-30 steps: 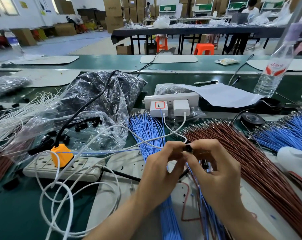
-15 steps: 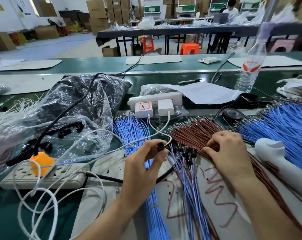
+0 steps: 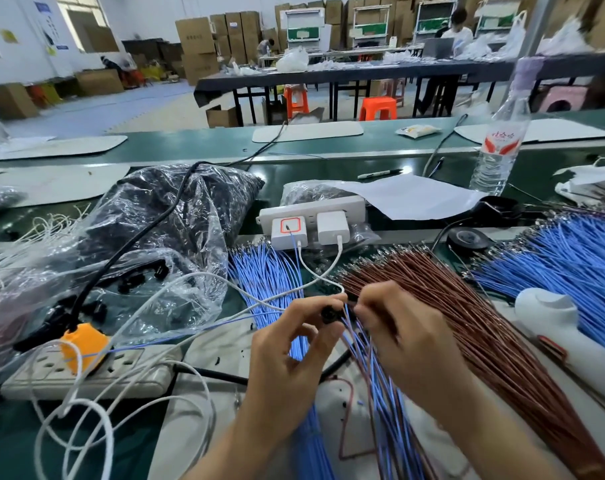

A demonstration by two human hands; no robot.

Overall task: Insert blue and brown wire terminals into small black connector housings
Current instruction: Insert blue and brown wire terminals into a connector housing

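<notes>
Judging by its look, the small black plastic connector housing [image 3: 328,314] weighs almost nothing and is rigid but slick, easy to fumble, so it is best taken by its outer sides with the open cavity left clear and facing the incoming wire. The wires are thin, limp and springy along their length. Each should be held close behind its metal terminal, which looks liable to bend if pushed at an angle. The left hand [image 3: 290,355] has its thumb and forefinger curled in and pinching the housing at their tips, the other fingers loosely bent beneath. The right hand [image 3: 412,344] sits just beside it, fingertips drawn tightly together and almost touching the housing. They seem to pinch a wire end [image 3: 352,299] there, though its colour cannot be told. A loose sheaf of blue wires [image 3: 374,368] hangs from between the two hands down towards the wrists. Beyond and to the right of the right hand fans the bundle of brown wires with metal terminals [image 3: 467,306], and beyond the left hand lies a second bundle of blue wires [image 3: 270,282]. Well to the left of the left hand, a clear plastic bag [image 3: 176,216] of dark parts rests on the green table [image 3: 13,441].
</notes>
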